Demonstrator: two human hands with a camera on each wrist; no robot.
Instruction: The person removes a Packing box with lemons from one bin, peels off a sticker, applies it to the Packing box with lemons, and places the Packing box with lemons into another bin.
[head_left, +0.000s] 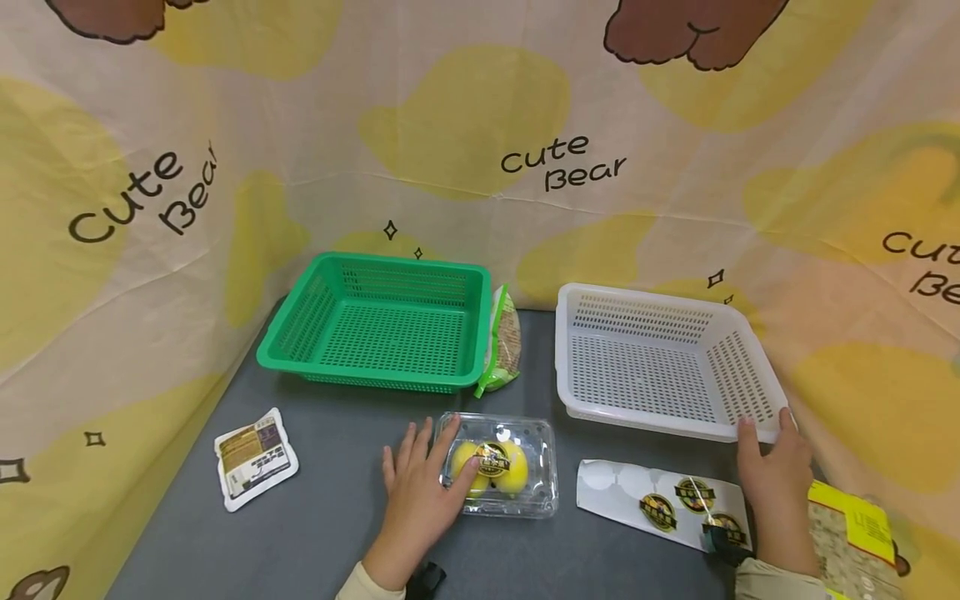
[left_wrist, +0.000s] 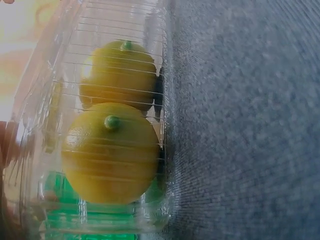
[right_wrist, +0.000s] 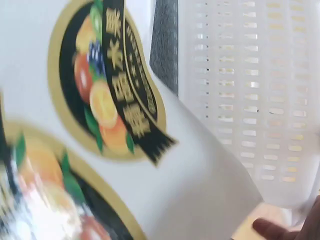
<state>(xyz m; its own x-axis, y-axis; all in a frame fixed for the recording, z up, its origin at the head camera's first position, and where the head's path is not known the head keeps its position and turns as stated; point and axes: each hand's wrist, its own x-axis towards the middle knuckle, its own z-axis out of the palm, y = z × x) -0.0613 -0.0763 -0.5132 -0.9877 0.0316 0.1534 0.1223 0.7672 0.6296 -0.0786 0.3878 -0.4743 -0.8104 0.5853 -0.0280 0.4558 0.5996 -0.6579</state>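
My left hand (head_left: 420, 492) rests with extended fingers on the left part of a clear plastic clamshell box (head_left: 543, 467). Inside lie two yellow lemons (left_wrist: 111, 155), and a black and gold fruit label (head_left: 492, 459) is stuck on the lid. At the front right corner of a white plastic basket (head_left: 637, 367), my right hand (head_left: 776, 475) grips the rim, thumb on the inner side and fingers outside. A sheet of round fruit stickers (head_left: 615, 492) lies just left of that wrist; several stickers remain on it beside bare round spots.
A green basket (head_left: 375, 377) stands at the back left, with a green-edged food bag (head_left: 506, 346) against its right side. A flat white sealed pack (head_left: 257, 458) lies at the left. Beyond the right wrist is a yellow-topped bag (head_left: 855, 533). Printed cloth walls enclose the grey table.
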